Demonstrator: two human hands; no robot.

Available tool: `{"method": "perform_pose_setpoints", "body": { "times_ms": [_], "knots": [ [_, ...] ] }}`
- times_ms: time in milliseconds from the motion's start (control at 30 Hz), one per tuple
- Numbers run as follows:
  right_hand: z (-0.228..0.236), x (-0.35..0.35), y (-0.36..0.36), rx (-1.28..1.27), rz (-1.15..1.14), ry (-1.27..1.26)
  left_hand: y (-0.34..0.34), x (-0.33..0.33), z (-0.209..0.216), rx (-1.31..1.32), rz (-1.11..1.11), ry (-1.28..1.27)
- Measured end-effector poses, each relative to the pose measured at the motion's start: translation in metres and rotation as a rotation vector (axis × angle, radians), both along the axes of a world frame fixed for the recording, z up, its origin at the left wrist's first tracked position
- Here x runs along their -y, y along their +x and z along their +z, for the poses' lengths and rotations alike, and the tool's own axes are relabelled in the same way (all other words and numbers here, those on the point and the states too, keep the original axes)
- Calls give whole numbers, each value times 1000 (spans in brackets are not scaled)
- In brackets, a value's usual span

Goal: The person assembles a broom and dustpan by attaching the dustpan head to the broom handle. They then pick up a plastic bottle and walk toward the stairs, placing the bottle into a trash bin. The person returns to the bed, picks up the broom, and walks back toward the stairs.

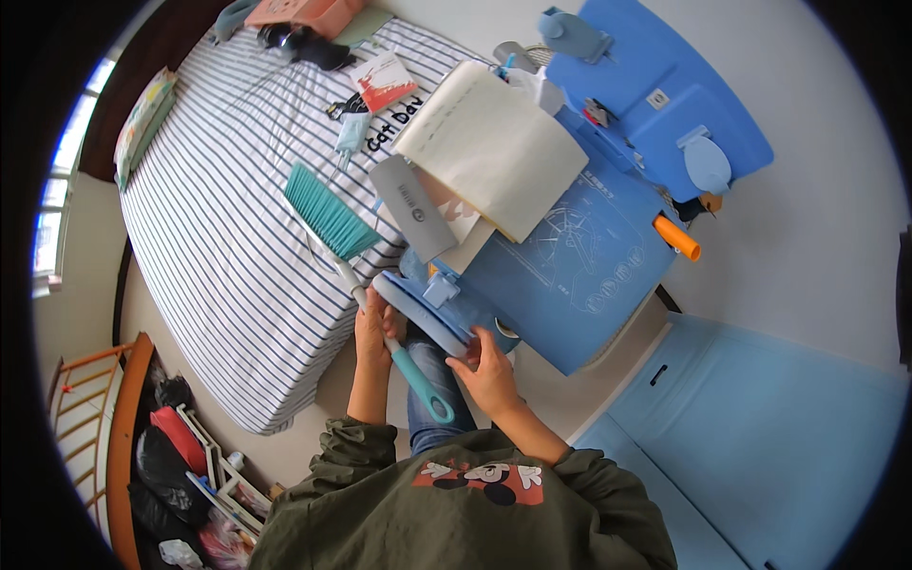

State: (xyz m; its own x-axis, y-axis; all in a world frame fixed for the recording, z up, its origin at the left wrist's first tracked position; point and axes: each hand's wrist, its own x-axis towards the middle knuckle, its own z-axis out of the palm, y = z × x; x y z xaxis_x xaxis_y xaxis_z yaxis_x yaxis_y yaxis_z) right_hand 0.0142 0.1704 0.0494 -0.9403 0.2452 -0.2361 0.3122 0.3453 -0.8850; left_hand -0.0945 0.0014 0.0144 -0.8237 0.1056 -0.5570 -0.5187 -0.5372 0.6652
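The left hand (371,332) has its grip closed around the smooth, pale neck of a hand brush (332,215), whose dense teal bristles fan out above the edge of the bed (214,247), spread with striped cloth. Its teal handle ends in a rounded loop. The right hand (490,377) curls its fingers at the rim of a light-blue, rounded panel (418,314); whether they grasp it, I cannot tell. Beyond lies the flat blue desk (613,294).
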Motion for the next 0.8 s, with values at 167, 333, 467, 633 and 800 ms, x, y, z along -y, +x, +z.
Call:
{"method": "perform_pose_setpoints", "body": {
  "times_ms": [167,333,467,633,800],
  "knots": [
    [-6,7,12,-63,-37,-47,1,-4,-8,24,83,31],
    [-6,7,12,-278,31,147,1,-3,-9,78,7,80],
    [5,1,8,-374,133,291,3,2,-10,97,-16,190],
    [14,-3,5,-474,208,352,8,10,-8,98,120,175],
    [16,-3,7,-595,304,293,24,24,11,56,201,321]
  ]
}}
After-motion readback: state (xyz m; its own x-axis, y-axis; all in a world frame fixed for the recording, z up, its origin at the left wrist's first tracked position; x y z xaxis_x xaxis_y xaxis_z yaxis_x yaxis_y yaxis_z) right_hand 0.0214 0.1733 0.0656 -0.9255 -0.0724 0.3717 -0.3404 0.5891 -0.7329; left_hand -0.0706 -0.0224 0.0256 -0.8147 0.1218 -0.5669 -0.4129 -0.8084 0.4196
